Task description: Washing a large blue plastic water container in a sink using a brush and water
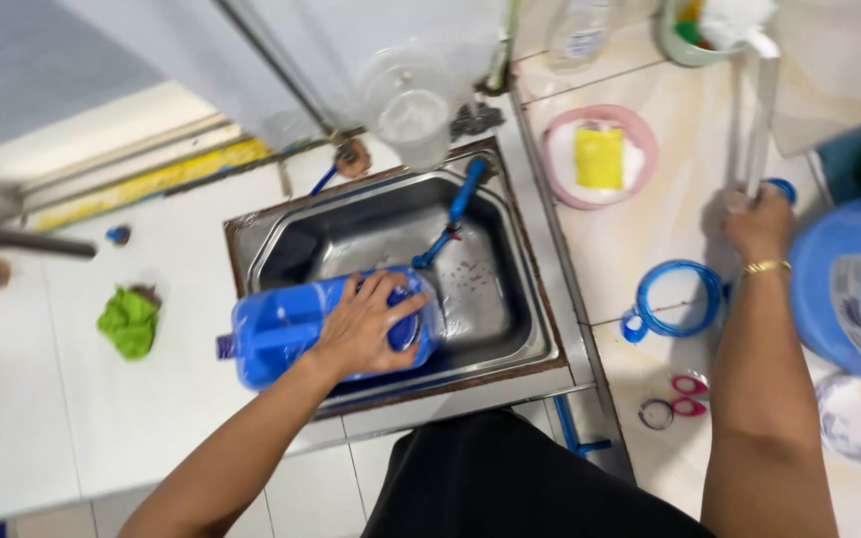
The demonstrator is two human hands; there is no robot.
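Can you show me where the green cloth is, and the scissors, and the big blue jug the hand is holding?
green cloth (130, 321), head view, middle of the crumpled cloth.
scissors (677, 403), head view, on the pink handle loops.
blue jug (281, 334), head view, on its side, left of the left hand (363, 334).

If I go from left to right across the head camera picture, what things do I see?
Green cloth → blue jug under the left hand → steel sink → pink dish → blue ring → right hand → big blue bottle.
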